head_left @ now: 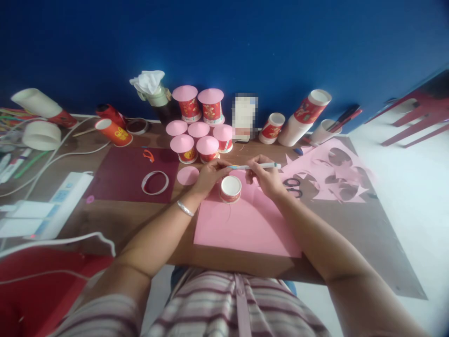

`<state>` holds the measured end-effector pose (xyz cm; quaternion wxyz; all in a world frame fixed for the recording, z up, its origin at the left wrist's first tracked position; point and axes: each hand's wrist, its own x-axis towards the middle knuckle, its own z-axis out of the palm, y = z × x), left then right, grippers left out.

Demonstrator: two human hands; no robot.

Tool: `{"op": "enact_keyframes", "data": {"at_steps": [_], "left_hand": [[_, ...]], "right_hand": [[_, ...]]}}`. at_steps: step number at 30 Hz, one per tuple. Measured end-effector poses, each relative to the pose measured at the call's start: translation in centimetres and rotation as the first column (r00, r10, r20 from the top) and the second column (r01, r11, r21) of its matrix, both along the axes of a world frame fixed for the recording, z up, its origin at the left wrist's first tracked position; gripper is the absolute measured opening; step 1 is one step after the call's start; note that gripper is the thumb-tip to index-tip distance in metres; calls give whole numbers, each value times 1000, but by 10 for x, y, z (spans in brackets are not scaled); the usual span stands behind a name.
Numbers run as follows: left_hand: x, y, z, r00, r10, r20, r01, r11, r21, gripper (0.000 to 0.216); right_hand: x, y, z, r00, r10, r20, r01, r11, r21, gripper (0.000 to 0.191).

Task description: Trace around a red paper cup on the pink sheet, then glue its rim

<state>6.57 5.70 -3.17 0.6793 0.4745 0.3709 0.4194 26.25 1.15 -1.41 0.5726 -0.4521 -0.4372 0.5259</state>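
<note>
My right hand (264,177) is closed round the white barrel of a marker pen (249,166), held nearly level. At the pen's bluish left end, my left hand (212,174) pinches with thumb and fingers; whether a cap sits there is too small to tell. Just below both hands a red and white paper cup (230,188) stands upside down, its pale round base up. Under the cup lies a pink paper sheet (242,229). Close to my left hand is a flat pink paper disc (188,175).
Several red cups with pink cone tops (184,100) stand behind my left hand. Scissors (293,187) and pink paper offcuts (333,173) lie right. A white ring (155,182) rests on a maroon sheet (115,173). A power strip (63,206) and cables occupy the left.
</note>
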Motion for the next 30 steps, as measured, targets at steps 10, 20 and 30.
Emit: {"op": "enact_keyframes", "data": {"at_steps": [10,20,30], "left_hand": [[-2,0,-4,999,-34,-27,36,997,67,36],[-4,7,-9,995,44,-92,-23,975,220,33],[-3,2,-10,945,134,-299,-7,920,391,29]], "right_hand": [[-11,-1,-9,999,32,-44,-31,999,8,51],[50,7,6,872,96,480,-142,988,60,25],[64,-22,-23,50,-228,972,-287,929,233,18]]}}
